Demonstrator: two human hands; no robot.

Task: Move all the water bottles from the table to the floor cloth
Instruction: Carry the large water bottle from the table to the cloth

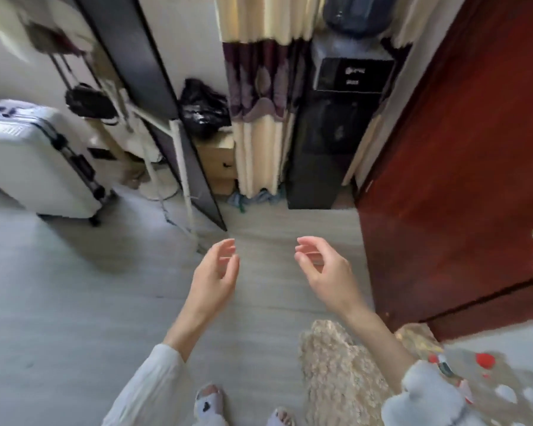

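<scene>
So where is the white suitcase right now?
In the head view, the white suitcase stands on the floor at far left, beside the metal rack.

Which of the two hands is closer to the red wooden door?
The right hand; it hangs open beside the red door, while the left hand is nearer the white suitcase.

White suitcase [34, 161], water dispenser [333, 124], curtain [259, 96].

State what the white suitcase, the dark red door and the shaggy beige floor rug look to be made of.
White suitcase: probably hard plastic shell, smooth and faintly glossy, with dark trim and wheels. Dark red door: likely varnished or painted wood, a soft sheen; blur hides any grain. Shaggy beige floor rug: looks like long-pile textile, tufted and matte.
</scene>
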